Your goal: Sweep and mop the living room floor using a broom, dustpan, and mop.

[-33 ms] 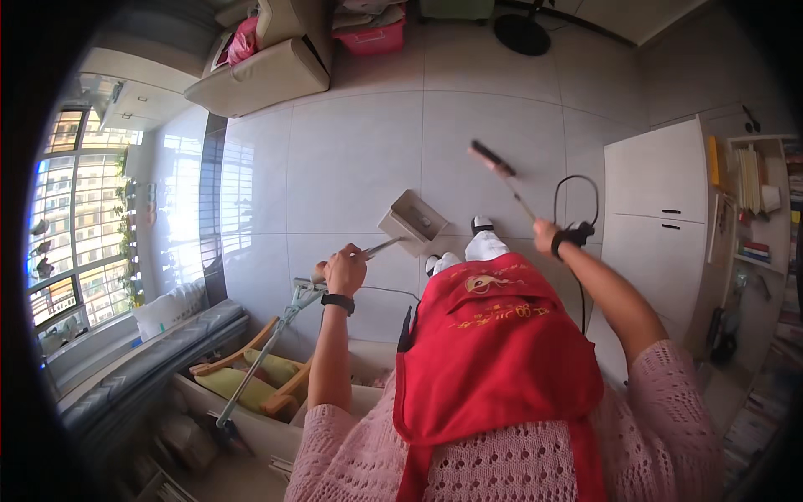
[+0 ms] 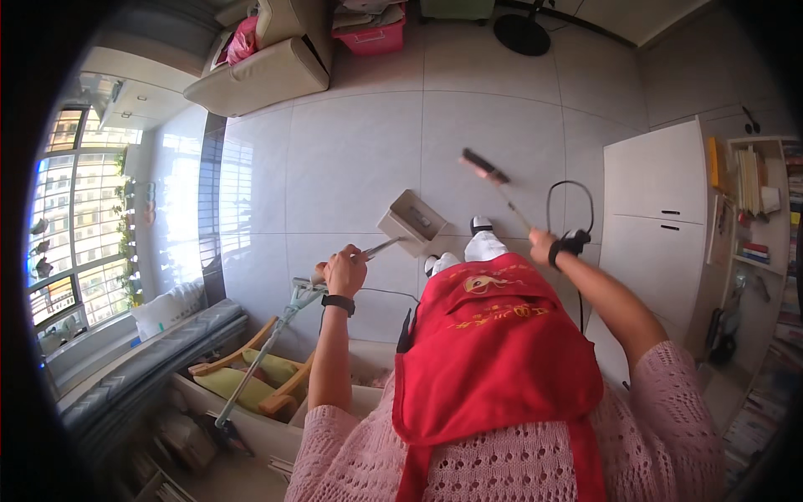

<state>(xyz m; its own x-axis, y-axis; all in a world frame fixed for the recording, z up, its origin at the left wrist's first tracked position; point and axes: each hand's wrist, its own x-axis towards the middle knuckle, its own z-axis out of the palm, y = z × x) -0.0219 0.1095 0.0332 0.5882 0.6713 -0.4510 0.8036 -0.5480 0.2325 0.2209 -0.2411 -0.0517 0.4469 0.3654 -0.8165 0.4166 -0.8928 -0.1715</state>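
Observation:
My right hand (image 2: 542, 246) is closed around the thin handle of a broom (image 2: 487, 166), whose dark and pinkish head is out over the floor tiles, slightly blurred. On the left, my left hand (image 2: 345, 269) grips the long, narrow handle of a dustpan (image 2: 410, 219). The dustpan is a beige, box-shaped pan on the floor just in front of my shoes, with something small and greyish inside that I cannot make out. Just below my left hand stands a pale green mop-like pole (image 2: 272, 343), leaning.
A white cabinet (image 2: 654, 171) and bookshelves (image 2: 757, 238) line the right. A beige sofa piece (image 2: 259, 77), a pink tub (image 2: 374, 42) and a round black base (image 2: 523, 35) stand at the far side. A wooden-armed green chair (image 2: 242, 385) is lower left. A black cable (image 2: 549, 197) loops near my right wrist.
My right hand has shifted slightly left, and the broom's head has swung left and a little nearer. My left hand and the dustpan stay about where they were.

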